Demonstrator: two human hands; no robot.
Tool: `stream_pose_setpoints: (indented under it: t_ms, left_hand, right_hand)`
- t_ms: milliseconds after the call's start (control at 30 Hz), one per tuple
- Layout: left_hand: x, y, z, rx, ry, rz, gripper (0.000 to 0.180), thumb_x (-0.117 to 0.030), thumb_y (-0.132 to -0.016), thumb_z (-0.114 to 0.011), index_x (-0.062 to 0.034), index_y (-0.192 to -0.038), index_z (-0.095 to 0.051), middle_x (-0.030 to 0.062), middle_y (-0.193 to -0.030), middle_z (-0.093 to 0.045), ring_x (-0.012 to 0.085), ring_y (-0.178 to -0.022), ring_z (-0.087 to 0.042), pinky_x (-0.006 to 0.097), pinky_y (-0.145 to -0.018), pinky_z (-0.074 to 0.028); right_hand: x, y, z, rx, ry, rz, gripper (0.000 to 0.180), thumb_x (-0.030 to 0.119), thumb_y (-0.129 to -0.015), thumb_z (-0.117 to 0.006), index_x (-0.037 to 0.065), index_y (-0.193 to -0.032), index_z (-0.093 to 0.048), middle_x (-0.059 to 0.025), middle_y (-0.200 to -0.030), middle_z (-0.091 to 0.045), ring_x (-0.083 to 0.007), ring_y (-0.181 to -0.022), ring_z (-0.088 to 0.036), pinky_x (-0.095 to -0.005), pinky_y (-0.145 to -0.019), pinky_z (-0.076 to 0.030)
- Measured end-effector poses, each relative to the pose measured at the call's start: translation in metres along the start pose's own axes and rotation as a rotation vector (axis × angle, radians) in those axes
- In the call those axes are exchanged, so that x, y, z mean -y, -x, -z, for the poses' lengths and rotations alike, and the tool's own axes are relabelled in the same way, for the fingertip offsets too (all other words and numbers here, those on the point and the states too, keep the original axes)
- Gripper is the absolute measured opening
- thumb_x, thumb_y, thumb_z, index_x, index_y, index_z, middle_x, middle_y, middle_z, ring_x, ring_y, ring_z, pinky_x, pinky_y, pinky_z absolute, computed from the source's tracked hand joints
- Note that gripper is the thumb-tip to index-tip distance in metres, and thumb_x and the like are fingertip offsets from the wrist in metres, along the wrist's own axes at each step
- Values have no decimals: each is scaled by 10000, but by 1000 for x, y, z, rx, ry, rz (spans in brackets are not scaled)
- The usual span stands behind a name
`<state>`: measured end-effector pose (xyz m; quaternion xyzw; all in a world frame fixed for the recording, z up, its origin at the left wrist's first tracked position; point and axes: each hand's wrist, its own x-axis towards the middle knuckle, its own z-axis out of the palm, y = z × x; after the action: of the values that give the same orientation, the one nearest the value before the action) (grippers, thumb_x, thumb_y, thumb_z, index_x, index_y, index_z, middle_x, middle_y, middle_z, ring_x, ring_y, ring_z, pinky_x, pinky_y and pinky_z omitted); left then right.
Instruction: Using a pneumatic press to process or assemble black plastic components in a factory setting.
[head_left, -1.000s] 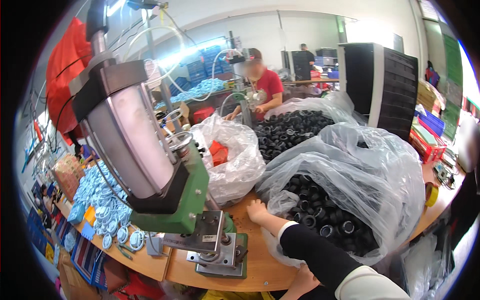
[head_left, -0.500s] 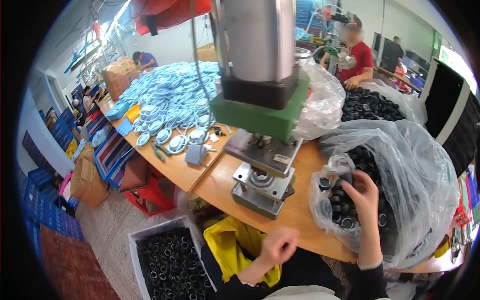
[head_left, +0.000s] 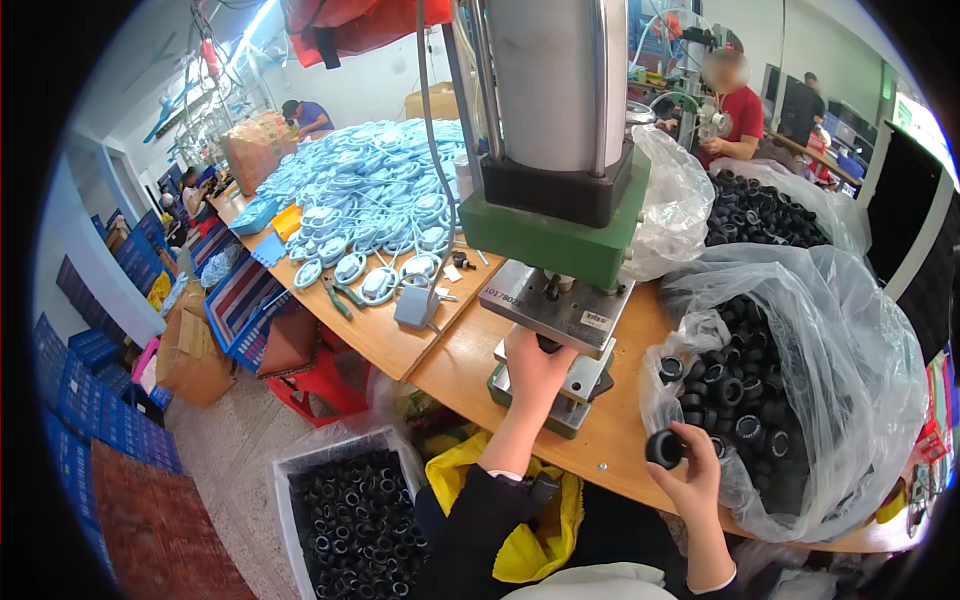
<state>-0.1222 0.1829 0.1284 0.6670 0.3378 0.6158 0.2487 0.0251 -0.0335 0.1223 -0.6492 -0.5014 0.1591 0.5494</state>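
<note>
Over here, a tall press with a green metal head (head_left: 550, 238) stands on the tan wooden counter (head_left: 622, 432). Right of the press and closer to the person, the right hand (head_left: 693, 468) has its grip closed on a small, round, black piece with a raised rim (head_left: 663, 449), held up off the counter between thumb and fingers. The left hand (head_left: 536, 372) reaches in under the flat silver top plate (head_left: 550, 303) of the press. A dark bit (head_left: 548, 343) shows by its fingers, but I can't tell if that grip is shut on it. To the right of the press, a big, clear plastic bag (head_left: 850, 350) holds a heap of black round pieces (head_left: 735, 392). I think the held piece is light, because a thumb and fingers seem enough for it. It looks hard and stiff, like plastic, so a squeeze should not squash it and a small bump should not break it. Its smooth side may be a little slippery, and being round, it could roll away. The best place to hold it is the round outside edge, with the thumb across from the fingers.
</note>
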Motion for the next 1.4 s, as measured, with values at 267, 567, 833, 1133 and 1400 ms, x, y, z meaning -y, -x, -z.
stream_pose_setpoints:
  t_ms: [267,567,833,1133,1400]
  left_hand:
    - [10,80,48,-340,-57,214,330,-69,-737,-732,-13,-1016,-564,56,-920,-601,129,-822,-569,266,-761,-469]
    - [89,287,295,-625,-967,753,601,-228,-705,-775,30,-1162,-481,202,-1103,-554,341,-1041,-524,395,-925,-400]
    - [109,249,261,-474,-1047,506,555,-171,-768,-698,76,-1199,-449,235,-1224,-466,364,-1154,-435,412,-1020,-316]
    - [95,92,127,92,-613,59,236,-66,-841,-566,10,-1065,-563,182,-1169,-546,370,-1174,-460,425,-997,-348]
    - [93,118,138,-3,-800,140,140,-111,-793,-626,-21,-889,-577,135,-913,-584,324,-864,-548,399,-748,-434]
  right_hand:
    - [22,-59,-67,158,-16,243,538,129,-664,-791,-15,-1126,-554,-154,-983,-603,-264,-908,-605,-336,-791,-478]
    - [31,-104,-127,95,-16,120,382,137,-675,-760,20,-1009,-617,-154,-920,-645,-356,-839,-608,-382,-712,-488]
    - [36,-111,-134,75,-75,237,356,119,-672,-755,22,-991,-629,-159,-911,-652,-336,-813,-621,-385,-706,-495]
    - [-7,-52,-64,5,171,285,520,129,-728,-731,-9,-1174,-501,-196,-1198,-535,-341,-1139,-503,-389,-965,-408]
    - [-69,-42,27,-86,447,100,237,24,-776,-644,-17,-1007,-610,-161,-1131,-586,-323,-1065,-540,-373,-907,-424]
